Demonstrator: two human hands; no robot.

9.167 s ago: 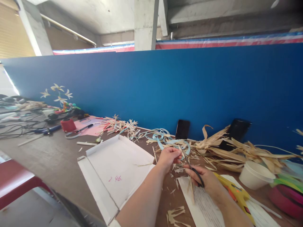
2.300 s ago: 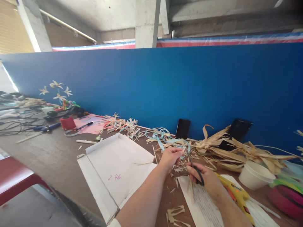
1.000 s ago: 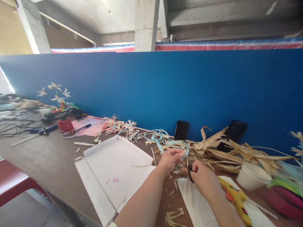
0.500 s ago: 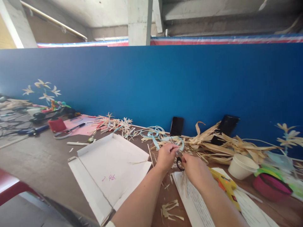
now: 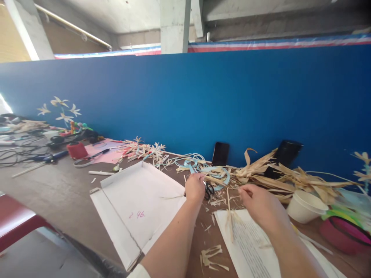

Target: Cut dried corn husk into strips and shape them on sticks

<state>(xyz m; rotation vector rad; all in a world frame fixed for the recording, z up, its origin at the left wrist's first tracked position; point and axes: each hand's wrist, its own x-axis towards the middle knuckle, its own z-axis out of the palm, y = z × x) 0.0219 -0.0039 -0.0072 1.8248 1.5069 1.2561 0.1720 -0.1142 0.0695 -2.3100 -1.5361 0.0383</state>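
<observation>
My left hand (image 5: 195, 188) is closed in a pinch, and a pale strip of dried husk (image 5: 216, 180) runs rightward from its fingertips. Black scissor handles (image 5: 209, 190) show just right of that hand; the blades are hidden. My right hand (image 5: 256, 199) is apart from the scissors, thumb and fingers pressed together above the printed papers (image 5: 246, 239). Whether anything thin sits in its pinch cannot be made out. Narrow straw-like strips (image 5: 230, 216) lie on the top edge of the papers, with cut scraps (image 5: 213, 256) on the table below.
A shallow white box lid (image 5: 145, 200) lies left of my arms. Behind my hands are blue ribbon (image 5: 193, 166), a phone (image 5: 220, 153) and dried husks (image 5: 290, 181). A white cup (image 5: 305, 206) and a pink bowl (image 5: 342, 235) stand right. A blue partition (image 5: 185, 104) rises behind.
My right hand has let go of the scissors and moved right, away from my left hand. The scissors now rest farther left, beside my left hand. The view has shifted slightly.
</observation>
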